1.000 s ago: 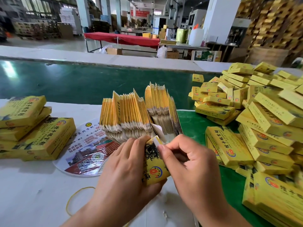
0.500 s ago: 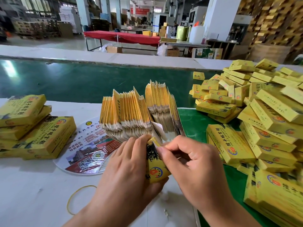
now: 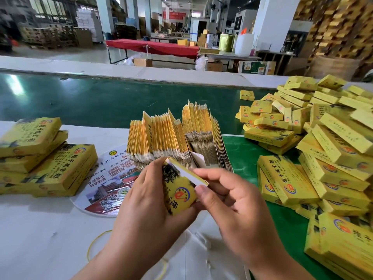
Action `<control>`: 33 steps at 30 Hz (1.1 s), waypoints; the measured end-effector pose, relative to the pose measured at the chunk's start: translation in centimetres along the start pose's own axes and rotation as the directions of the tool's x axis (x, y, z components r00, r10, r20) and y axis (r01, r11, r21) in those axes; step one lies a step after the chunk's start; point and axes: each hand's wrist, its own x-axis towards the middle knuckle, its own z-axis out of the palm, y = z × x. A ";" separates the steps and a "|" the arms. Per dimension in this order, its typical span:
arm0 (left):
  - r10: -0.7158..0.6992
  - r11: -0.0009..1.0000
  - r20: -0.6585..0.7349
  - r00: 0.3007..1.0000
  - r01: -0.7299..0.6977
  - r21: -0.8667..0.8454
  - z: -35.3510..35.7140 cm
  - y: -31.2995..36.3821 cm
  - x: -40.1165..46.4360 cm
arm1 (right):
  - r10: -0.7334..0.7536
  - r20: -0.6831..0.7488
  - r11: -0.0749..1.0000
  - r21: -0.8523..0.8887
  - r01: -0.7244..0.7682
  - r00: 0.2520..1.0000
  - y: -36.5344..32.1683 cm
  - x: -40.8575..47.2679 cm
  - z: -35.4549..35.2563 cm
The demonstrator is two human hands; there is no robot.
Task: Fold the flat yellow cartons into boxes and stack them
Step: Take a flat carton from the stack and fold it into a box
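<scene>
Gripping a half-opened yellow carton (image 3: 179, 194) above the white tabletop (image 3: 40, 229), the left hand (image 3: 149, 207) cups it while the right hand (image 3: 232, 203) pinches its flap; red-orange emblem, black Chinese print, unreadable.

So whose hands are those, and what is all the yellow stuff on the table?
The picture comes from a camera worn on a person's head, looking down at their own two hands. There is no machine here.

The left hand grips a small yellow printed carton that is being folded into a box. The right hand pinches its open white-edged flap at the end.

Behind the hands stands a fanned bundle of flat yellow cartons, not yet folded. A big pile of finished yellow boxes lies on the right, and a few larger yellow boxes are stacked on the left. A round printed paper fan and a yellow rubber band lie on the white table.
</scene>
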 end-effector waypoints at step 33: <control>-0.034 0.778 0.364 0.931 0.253 -0.575 -2.0 -1.0 1.1 | 0.064 -0.218 0.986 0.167 -0.028 0.974 0.1 1.2 -1.8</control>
